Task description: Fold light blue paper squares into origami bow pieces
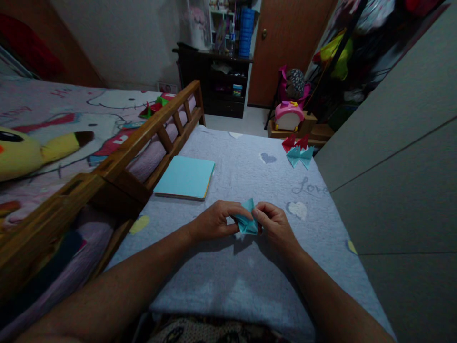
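A small piece of folded turquoise paper (249,225) is held between my two hands, just above the bed cover. My left hand (215,220) grips its left side, with the index finger along the top and the thumb below. On the right edge, my right hand (274,220) pinches the paper between thumb and fingers. A stack of square turquoise paper (185,177) lies to the left, beside the wooden rail. Toward the far right corner sit a folded turquoise paper figure (300,156) and a red one (290,143) behind it.
A wooden rail (178,114) borders the bed's left side, with another bed and a yellow plush toy (24,152) beyond. Pale cabinet doors (392,157) stand along the right. Past the far edge are a dark cabinet (210,83) and a pink toy case (288,116).
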Demonstrator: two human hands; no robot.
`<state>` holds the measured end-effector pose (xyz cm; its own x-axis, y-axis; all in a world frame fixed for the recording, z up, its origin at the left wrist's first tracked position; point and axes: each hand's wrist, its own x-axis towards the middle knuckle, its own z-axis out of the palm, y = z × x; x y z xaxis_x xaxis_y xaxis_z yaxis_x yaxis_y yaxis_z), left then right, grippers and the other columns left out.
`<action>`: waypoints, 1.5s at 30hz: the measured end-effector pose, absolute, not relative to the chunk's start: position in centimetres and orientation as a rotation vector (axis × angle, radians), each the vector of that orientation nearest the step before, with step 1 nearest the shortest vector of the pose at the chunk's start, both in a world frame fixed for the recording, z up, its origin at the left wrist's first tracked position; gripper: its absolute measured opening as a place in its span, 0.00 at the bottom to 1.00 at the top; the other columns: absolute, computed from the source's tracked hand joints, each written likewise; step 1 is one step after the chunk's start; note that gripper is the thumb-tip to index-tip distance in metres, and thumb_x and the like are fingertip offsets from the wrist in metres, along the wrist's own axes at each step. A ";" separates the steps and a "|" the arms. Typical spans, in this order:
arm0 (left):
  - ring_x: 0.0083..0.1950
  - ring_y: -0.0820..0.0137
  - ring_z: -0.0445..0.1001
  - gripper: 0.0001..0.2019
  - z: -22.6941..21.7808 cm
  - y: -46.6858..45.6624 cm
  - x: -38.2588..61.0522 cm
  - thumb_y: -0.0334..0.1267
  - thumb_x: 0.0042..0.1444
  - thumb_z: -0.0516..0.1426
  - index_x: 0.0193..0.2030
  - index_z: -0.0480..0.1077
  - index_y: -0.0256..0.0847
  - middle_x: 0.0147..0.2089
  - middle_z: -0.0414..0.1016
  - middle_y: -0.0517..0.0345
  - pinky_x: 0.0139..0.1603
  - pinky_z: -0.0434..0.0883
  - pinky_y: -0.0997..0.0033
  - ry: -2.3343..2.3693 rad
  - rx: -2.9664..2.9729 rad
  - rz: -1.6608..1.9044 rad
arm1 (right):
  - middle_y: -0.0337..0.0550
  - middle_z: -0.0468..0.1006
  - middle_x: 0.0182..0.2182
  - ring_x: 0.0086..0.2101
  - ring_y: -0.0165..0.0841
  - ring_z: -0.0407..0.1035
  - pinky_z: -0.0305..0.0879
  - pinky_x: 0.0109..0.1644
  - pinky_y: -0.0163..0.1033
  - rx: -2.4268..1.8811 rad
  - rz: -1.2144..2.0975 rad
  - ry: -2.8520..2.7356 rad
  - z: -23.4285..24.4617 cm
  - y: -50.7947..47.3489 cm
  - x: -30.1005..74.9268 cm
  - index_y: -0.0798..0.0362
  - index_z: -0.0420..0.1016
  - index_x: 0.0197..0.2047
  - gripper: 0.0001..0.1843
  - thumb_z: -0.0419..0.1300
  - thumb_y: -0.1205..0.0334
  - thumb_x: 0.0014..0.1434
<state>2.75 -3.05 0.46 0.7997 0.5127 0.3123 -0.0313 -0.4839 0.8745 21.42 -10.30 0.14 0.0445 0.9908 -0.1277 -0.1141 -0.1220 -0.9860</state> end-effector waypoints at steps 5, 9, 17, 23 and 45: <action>0.36 0.73 0.76 0.09 1.0 -3.0 2.7 0.29 0.57 0.59 0.42 0.79 0.40 0.35 0.80 0.57 0.41 0.70 0.73 0.358 2.034 0.653 | 0.32 0.64 0.17 0.20 0.25 0.56 0.52 0.24 0.32 -1.221 1.314 -1.043 0.2 -10.3 21.5 0.53 0.70 0.24 0.17 0.65 0.51 0.56; 0.39 0.72 0.78 0.09 1.3 -3.0 2.7 0.30 0.58 0.60 0.43 0.79 0.40 0.39 0.82 0.55 0.43 0.71 0.73 0.367 1.980 0.618 | 0.32 0.65 0.18 0.19 0.25 0.57 0.53 0.24 0.32 -1.207 1.339 -1.019 0.1 -10.3 21.5 0.53 0.72 0.27 0.15 0.66 0.51 0.56; 0.38 0.72 0.79 0.07 1.3 -3.1 2.6 0.33 0.60 0.60 0.42 0.80 0.38 0.39 0.82 0.53 0.43 0.72 0.73 0.337 1.978 0.557 | 0.32 0.67 0.20 0.20 0.25 0.59 0.56 0.25 0.32 -1.185 1.357 -1.015 0.0 -10.2 21.6 0.53 0.74 0.30 0.15 0.67 0.49 0.55; 0.37 0.72 0.79 0.07 1.2 -3.1 2.6 0.34 0.60 0.60 0.42 0.80 0.38 0.38 0.82 0.53 0.42 0.73 0.73 0.339 2.003 0.547 | 0.32 0.65 0.18 0.20 0.25 0.58 0.55 0.23 0.32 -1.184 1.349 -0.976 0.4 -10.2 21.4 0.52 0.71 0.26 0.17 0.68 0.48 0.53; 0.39 0.72 0.80 0.06 1.1 -3.3 2.8 0.31 0.60 0.59 0.41 0.78 0.38 0.39 0.83 0.53 0.43 0.73 0.74 0.303 2.000 0.517 | 0.32 0.66 0.18 0.20 0.25 0.58 0.55 0.24 0.32 -1.200 1.329 -0.996 0.8 -10.1 21.8 0.52 0.71 0.28 0.16 0.66 0.48 0.54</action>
<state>2.84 -3.34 1.08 0.8767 0.4232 0.2286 -0.0074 -0.4633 0.8862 21.78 -10.09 0.78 0.0410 0.9915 -0.1231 -0.1603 -0.1151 -0.9803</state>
